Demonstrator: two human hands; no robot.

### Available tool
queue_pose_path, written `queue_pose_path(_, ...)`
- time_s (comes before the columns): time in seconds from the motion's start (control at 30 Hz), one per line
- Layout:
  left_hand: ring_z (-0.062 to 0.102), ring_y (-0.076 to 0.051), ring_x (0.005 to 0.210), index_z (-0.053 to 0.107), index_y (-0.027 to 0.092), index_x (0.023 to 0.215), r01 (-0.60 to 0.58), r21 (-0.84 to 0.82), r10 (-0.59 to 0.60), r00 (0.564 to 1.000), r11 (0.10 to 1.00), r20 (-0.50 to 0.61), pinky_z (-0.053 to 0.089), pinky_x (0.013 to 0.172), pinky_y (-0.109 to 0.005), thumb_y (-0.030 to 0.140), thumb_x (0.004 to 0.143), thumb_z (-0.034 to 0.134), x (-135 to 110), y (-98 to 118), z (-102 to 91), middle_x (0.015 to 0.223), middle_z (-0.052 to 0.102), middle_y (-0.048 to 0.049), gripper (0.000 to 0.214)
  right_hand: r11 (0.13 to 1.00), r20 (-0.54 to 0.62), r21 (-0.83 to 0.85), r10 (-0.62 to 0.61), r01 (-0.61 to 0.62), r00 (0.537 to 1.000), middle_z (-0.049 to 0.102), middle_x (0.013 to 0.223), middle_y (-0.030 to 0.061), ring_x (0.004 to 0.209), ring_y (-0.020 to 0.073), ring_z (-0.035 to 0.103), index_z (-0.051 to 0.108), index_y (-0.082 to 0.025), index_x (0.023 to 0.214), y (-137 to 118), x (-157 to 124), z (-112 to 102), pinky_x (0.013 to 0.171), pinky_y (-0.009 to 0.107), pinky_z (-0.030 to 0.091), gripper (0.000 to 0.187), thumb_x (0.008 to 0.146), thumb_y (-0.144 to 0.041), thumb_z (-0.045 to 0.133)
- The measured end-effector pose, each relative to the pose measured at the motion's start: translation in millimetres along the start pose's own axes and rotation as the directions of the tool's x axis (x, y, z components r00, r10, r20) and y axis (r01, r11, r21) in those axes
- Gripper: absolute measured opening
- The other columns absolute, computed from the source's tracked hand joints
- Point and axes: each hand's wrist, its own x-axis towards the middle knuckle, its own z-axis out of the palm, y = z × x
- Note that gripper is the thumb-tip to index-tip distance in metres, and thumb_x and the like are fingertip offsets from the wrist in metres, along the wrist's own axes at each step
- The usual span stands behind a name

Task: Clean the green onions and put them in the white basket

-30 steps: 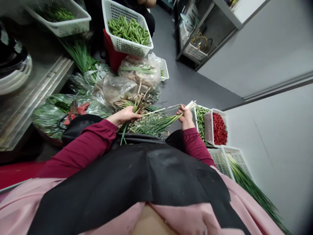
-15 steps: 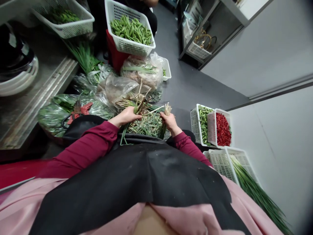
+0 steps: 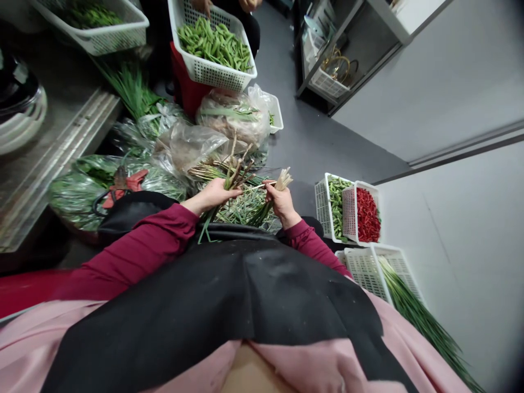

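My left hand (image 3: 213, 195) is closed around a bunch of thin green onions with brown, rooty ends (image 3: 237, 173) pointing up; their green leaves hang below toward my lap. My right hand (image 3: 281, 203) grips another bunch of green onions, whose clean white ends (image 3: 284, 179) stick up above the fingers. Between the hands runs one pale stalk (image 3: 262, 186), its right end at my right thumb and finger. Beneath both hands lies a pile of loose green leaves and dry scraps (image 3: 245, 208).
Clear plastic bags of greens (image 3: 96, 188) lie on the left. Ahead, a white basket of green pods (image 3: 215, 46) has another person's hand (image 3: 201, 6) at its rim. Baskets of red chillies (image 3: 367, 215), green peppers (image 3: 338, 202) and long green onions (image 3: 413, 305) stand at right.
My right hand has moved slightly left, and its thumb and finger now meet the pale stalk. The view has shifted a little, and another person's hand has appeared at the pod basket.
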Motion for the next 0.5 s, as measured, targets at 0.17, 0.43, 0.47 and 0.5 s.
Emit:
queue_pose_path(0.17,0.052,-0.013,0.057,0.072,0.013,0.075,-0.100,0.061,0.102,0.994,0.993,-0.042,0.041,0.058,-0.025,0.044,0.061,0.073,6,-5,0.7,0.062,0.064,-0.0003,0.034,0.991,-0.068,-0.134,0.008,-0.017,0.998,0.063,0.065,0.0004,0.044,0.0064,0.039,0.068,-0.013,0.079,1,-1,-2,0.043,0.024,0.034,0.033,0.064,-0.042,0.072)
queue_pose_path(0.43,0.060,-0.018,0.065,0.071,0.013,0.072,-0.111,0.129,0.119,0.992,0.985,-0.052,0.043,0.066,-0.028,0.042,0.061,0.072,11,-14,0.8,0.066,0.068,-0.0019,0.031,0.984,-0.004,-0.118,0.138,-0.137,0.990,0.055,0.054,-0.0020,0.044,0.0066,0.039,0.063,-0.014,0.066,-3,-1,-11,0.043,0.023,0.032,0.027,0.059,-0.036,0.076)
queue_pose_path(0.47,0.060,-0.018,0.066,0.071,0.014,0.072,-0.111,0.135,0.120,0.991,0.985,-0.058,0.043,0.066,-0.028,0.041,0.060,0.072,11,-14,0.1,0.066,0.068,-0.0016,0.029,0.983,0.008,-0.090,0.159,-0.157,0.987,0.054,0.054,-0.0025,0.045,0.0064,0.039,0.062,-0.014,0.067,-4,-1,-13,0.043,0.023,0.031,0.026,0.059,-0.035,0.077)
queue_pose_path(0.5,0.061,-0.018,0.066,0.071,0.014,0.071,-0.112,0.142,0.121,0.991,0.984,-0.061,0.043,0.067,-0.028,0.039,0.060,0.073,11,-14,-0.8,0.066,0.069,-0.0013,0.028,0.983,0.017,-0.051,0.180,-0.179,0.984,0.054,0.054,-0.0028,0.044,0.0061,0.039,0.062,-0.014,0.067,-6,0,-16,0.043,0.023,0.032,0.026,0.059,-0.033,0.077)
